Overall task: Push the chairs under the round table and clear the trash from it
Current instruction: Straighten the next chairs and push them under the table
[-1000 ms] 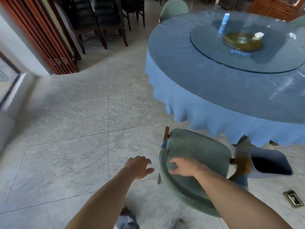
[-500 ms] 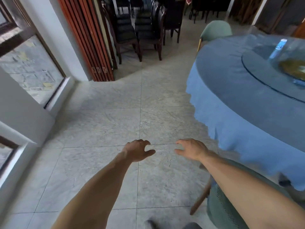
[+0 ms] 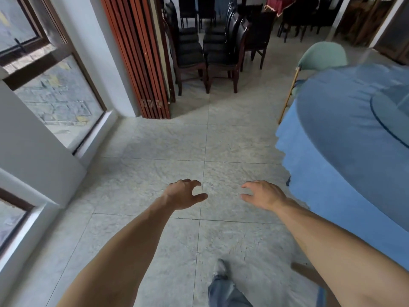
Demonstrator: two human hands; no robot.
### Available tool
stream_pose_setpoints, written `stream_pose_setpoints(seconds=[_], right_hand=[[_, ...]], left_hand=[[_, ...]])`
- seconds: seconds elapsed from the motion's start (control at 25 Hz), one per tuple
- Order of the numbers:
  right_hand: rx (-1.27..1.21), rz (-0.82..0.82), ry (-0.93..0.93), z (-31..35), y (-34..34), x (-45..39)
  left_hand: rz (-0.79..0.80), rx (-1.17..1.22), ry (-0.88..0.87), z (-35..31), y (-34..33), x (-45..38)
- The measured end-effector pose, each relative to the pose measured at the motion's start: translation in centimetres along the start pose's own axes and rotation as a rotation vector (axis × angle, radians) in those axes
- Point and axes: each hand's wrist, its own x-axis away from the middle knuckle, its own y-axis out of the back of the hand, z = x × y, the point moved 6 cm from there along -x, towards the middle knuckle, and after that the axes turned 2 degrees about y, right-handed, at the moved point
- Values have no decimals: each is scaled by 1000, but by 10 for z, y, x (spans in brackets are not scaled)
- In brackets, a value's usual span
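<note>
The round table (image 3: 345,134) under a blue cloth fills the right side, with the rim of a glass turntable (image 3: 385,120) at the far right. A pale green chair (image 3: 322,55) stands at the table's far edge, its back upright. My left hand (image 3: 183,194) and my right hand (image 3: 262,196) hover over the floor tiles, fingers curled and apart, holding nothing. A wooden chair leg (image 3: 304,271) shows under my right forearm near the cloth. No trash is in sight.
Dark wooden chairs (image 3: 212,52) are stacked at the back by a red folding door (image 3: 141,58). A window and white wall (image 3: 44,120) run along the left. Grey floor tiles (image 3: 155,156) lie between the wall and the table. My foot (image 3: 220,268) is below.
My right hand has let go of the green chair's back. The view has swung left along the table, so that chair is almost out of frame and the far green chair is closer.
</note>
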Motion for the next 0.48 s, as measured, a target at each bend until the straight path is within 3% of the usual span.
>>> stream_pose_setpoints(seconds=[0.48], right_hand=[[0,-29,-11,-40,95,-199]], left_hand=[[-3,-13,15,29,91,-205]])
